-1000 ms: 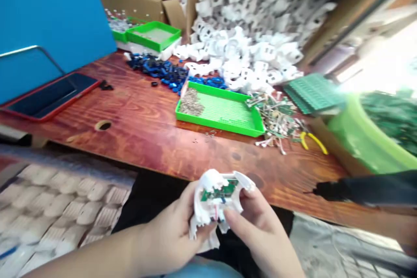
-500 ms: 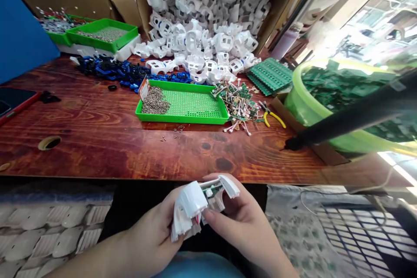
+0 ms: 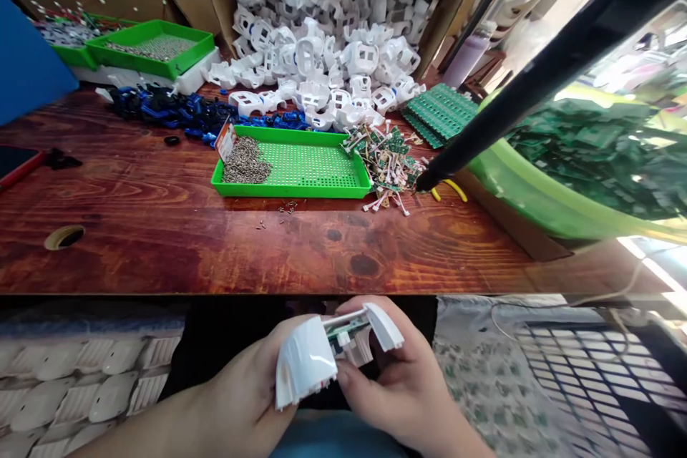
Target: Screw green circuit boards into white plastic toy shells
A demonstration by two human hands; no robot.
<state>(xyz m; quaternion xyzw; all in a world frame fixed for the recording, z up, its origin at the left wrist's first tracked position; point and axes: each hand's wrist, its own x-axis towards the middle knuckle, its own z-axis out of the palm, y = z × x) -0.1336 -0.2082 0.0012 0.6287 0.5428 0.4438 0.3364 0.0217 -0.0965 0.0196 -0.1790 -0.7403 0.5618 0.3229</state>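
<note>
Between my two hands, just in front of the table's edge, is a white plastic housing [image 3: 307, 361] with a green circuit board [image 3: 343, 333] inside its open middle. My left hand [image 3: 250, 372] is closed around the housing's left end. At the other end my right hand [image 3: 400, 379] grips the part, its thumb pressed near the middle opening and its fingers behind the curved right piece. A bit of red shows along the lower edge of the left piece. The fingertips behind the housing are hidden.
A green tray [image 3: 290, 192] with small screws stands on the wooden table [image 3: 177, 250]. Right of it lie wired circuit boards [image 3: 389, 161] and yellow-handled pliers [image 3: 456, 190]. A black rod-like tool [image 3: 499, 107] slants in from the right, before a green tub [image 3: 537, 193]. White housings [image 3: 316, 57] pile up behind.
My hands have turned the housing so its smooth left piece shows more broadly. The black rod's tip has moved left and away from me, now over the pliers. The view has shifted slightly.
</note>
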